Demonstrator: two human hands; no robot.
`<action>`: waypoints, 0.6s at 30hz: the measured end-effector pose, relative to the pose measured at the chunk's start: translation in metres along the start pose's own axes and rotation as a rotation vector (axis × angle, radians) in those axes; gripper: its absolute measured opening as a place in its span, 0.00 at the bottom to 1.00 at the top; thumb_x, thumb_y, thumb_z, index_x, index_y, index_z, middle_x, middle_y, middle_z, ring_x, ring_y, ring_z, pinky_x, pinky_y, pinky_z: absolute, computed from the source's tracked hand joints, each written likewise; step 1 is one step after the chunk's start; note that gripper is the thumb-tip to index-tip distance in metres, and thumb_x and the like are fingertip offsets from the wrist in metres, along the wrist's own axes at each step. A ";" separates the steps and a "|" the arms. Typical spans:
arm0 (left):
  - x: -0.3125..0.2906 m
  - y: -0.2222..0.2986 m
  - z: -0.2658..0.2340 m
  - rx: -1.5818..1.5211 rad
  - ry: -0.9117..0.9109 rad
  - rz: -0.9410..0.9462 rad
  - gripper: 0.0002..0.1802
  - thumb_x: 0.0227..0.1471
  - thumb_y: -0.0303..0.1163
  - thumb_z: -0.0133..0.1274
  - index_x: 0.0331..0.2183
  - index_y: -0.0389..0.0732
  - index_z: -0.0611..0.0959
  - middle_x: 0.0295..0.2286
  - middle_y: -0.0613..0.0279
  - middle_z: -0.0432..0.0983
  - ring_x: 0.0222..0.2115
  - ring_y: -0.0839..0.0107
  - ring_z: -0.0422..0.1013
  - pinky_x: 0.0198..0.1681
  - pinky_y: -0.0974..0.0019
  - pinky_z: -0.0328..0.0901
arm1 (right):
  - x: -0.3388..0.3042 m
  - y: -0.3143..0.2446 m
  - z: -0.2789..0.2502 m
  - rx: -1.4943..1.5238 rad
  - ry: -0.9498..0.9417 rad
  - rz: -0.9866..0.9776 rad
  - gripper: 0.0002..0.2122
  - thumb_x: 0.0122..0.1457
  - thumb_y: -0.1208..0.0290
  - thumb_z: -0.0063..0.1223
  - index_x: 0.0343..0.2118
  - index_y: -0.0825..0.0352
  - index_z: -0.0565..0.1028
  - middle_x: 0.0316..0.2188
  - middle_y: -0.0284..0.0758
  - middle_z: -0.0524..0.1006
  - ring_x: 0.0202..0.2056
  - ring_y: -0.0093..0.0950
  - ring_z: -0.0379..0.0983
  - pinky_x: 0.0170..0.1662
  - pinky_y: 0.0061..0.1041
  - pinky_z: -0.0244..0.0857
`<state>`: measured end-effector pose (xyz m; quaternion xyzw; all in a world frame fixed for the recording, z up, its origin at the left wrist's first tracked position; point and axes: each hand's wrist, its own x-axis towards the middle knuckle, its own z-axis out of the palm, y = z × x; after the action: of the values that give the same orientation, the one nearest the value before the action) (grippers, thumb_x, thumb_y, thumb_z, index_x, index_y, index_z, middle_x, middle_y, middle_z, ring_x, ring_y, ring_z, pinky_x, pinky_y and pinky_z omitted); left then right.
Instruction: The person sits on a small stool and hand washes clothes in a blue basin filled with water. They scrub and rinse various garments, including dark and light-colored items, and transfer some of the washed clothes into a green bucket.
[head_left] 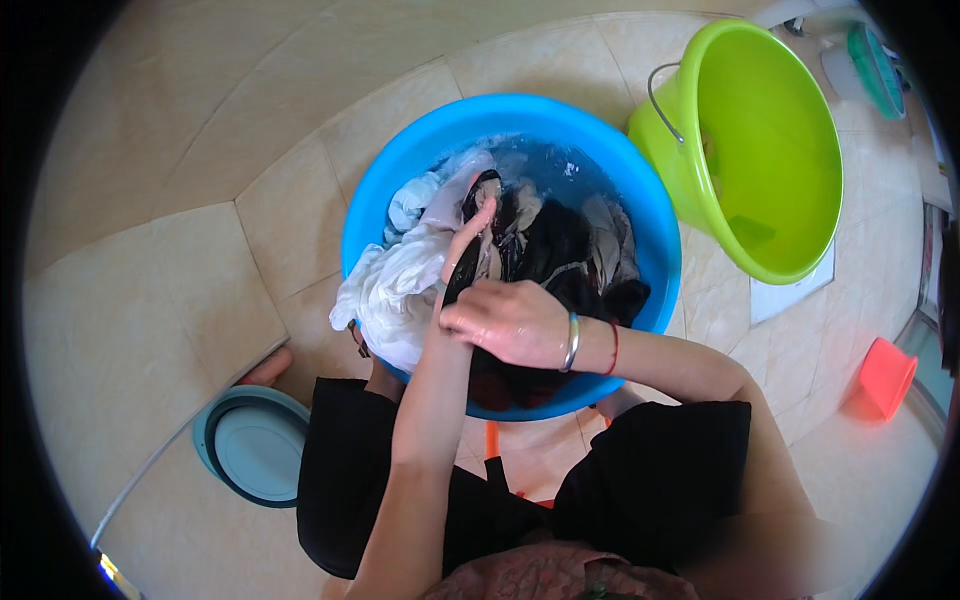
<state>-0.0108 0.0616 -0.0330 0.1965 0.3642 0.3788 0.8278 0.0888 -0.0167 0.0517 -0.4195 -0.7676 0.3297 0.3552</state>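
A blue basin (660, 240) holds water and soaked laundry between my knees. My left hand (468, 240) reaches over it with the thumb stretched out. A wet black garment (463, 268) lies along that hand and hides most of its fingers. My right hand (508, 322), with a silver bangle and a red string at the wrist, is closed on the black cloth next to my left wrist. White cloth (392, 300) is heaped on the basin's left side and hangs over the rim. Dark and beige cloth (560, 240) floats in the middle and to the right.
A yellow-green bucket (690, 150) with a metal handle stands at the far right of the basin. A grey-blue folding basin (262, 445) sits by my left knee. A coral-red container (885, 378) is at the right. Tiled walls rise at the left and back.
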 end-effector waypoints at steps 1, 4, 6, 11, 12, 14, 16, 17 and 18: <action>-0.003 -0.001 0.001 -0.020 0.037 -0.030 0.25 0.60 0.33 0.50 0.57 0.37 0.68 0.51 0.58 0.70 0.49 0.68 0.68 0.55 0.67 0.62 | 0.002 -0.002 0.001 -0.069 0.008 -0.029 0.10 0.51 0.67 0.58 0.32 0.62 0.70 0.26 0.34 0.71 0.32 0.31 0.74 0.32 0.28 0.70; -0.012 -0.001 0.007 -0.053 0.046 -0.029 0.24 0.61 0.37 0.47 0.55 0.38 0.69 0.48 0.60 0.71 0.46 0.70 0.68 0.52 0.68 0.63 | 0.014 -0.004 0.004 -0.271 0.171 -0.087 0.11 0.48 0.64 0.62 0.22 0.60 0.70 0.21 0.29 0.63 0.24 0.25 0.68 0.24 0.23 0.66; -0.015 0.005 0.018 -0.075 0.013 -0.001 0.23 0.62 0.40 0.45 0.54 0.38 0.70 0.46 0.61 0.72 0.45 0.71 0.68 0.51 0.68 0.63 | 0.016 0.006 0.001 -0.233 0.298 -0.047 0.13 0.49 0.63 0.63 0.18 0.60 0.69 0.20 0.29 0.63 0.20 0.25 0.68 0.20 0.23 0.64; -0.025 -0.008 -0.003 -0.125 -0.016 0.150 0.22 0.63 0.46 0.43 0.49 0.38 0.73 0.41 0.65 0.73 0.40 0.75 0.69 0.46 0.69 0.64 | 0.027 0.035 -0.001 -0.164 0.493 0.048 0.09 0.48 0.68 0.61 0.19 0.62 0.71 0.17 0.32 0.71 0.20 0.31 0.73 0.21 0.30 0.66; -0.023 -0.014 -0.027 -0.140 -0.085 0.195 0.21 0.62 0.46 0.44 0.47 0.39 0.75 0.39 0.66 0.74 0.38 0.76 0.69 0.45 0.69 0.65 | 0.033 0.041 -0.002 -0.120 0.478 0.126 0.12 0.53 0.70 0.58 0.16 0.65 0.69 0.17 0.39 0.70 0.20 0.39 0.71 0.21 0.34 0.65; -0.029 -0.020 0.035 -0.014 0.494 -0.020 0.17 0.59 0.42 0.50 0.42 0.38 0.79 0.35 0.65 0.76 0.36 0.73 0.71 0.41 0.67 0.66 | 0.014 0.084 -0.019 -0.074 0.481 0.363 0.11 0.53 0.67 0.56 0.18 0.65 0.72 0.19 0.40 0.74 0.22 0.42 0.73 0.24 0.38 0.67; -0.037 -0.015 0.069 0.236 0.622 -0.067 0.16 0.56 0.42 0.52 0.38 0.39 0.81 0.35 0.67 0.76 0.36 0.74 0.71 0.41 0.69 0.66 | 0.000 0.105 -0.019 -0.214 0.460 0.453 0.13 0.57 0.66 0.53 0.18 0.66 0.72 0.20 0.44 0.74 0.23 0.45 0.73 0.26 0.41 0.67; -0.037 -0.013 0.069 0.213 0.632 -0.134 0.15 0.55 0.42 0.53 0.30 0.39 0.81 0.29 0.72 0.72 0.32 0.78 0.66 0.39 0.70 0.62 | -0.008 0.101 -0.014 -0.232 0.466 0.489 0.14 0.59 0.65 0.52 0.19 0.66 0.72 0.19 0.44 0.74 0.24 0.45 0.73 0.26 0.42 0.67; -0.036 -0.012 0.060 0.194 0.622 -0.092 0.15 0.55 0.42 0.53 0.30 0.39 0.80 0.28 0.72 0.71 0.31 0.78 0.66 0.38 0.70 0.61 | -0.007 0.091 -0.006 -0.192 0.493 0.475 0.12 0.58 0.66 0.53 0.20 0.66 0.72 0.20 0.44 0.74 0.23 0.45 0.73 0.25 0.41 0.67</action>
<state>0.0248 0.0234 0.0155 0.1327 0.6425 0.3462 0.6706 0.1336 0.0180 -0.0201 -0.6847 -0.5672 0.2184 0.4022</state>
